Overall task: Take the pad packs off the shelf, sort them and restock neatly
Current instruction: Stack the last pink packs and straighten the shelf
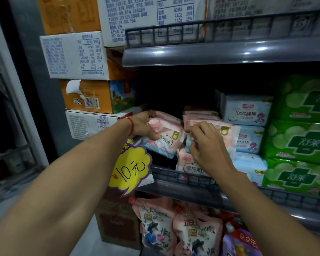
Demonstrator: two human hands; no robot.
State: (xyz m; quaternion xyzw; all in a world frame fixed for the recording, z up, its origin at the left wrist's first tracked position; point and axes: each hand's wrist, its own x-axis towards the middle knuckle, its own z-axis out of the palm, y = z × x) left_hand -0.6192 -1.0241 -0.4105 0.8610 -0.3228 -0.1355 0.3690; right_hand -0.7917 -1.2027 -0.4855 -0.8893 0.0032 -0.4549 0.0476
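A: While both arms reach to the shelf (192,179), what does the left hand (143,126) hold?

B: It grips a tilted pink pad pack (165,136) at the shelf's left end, thumb on the pack's front, fingers behind.

A: And the right hand (204,143)?

B: Its curled fingers pinch the left edge of a second pink pack (227,133), which tops a stack just behind the shelf's front rail; more pink packs (199,115) lie behind it.

A: What flanks this stack?

B: To its right, blue-white packs (247,112) are piled, then green packs (301,139) toward the shelf's right end. A yellow price tag (132,169) hangs from the front-left corner. Cartons (76,54) are stacked beyond the shelf's left end.
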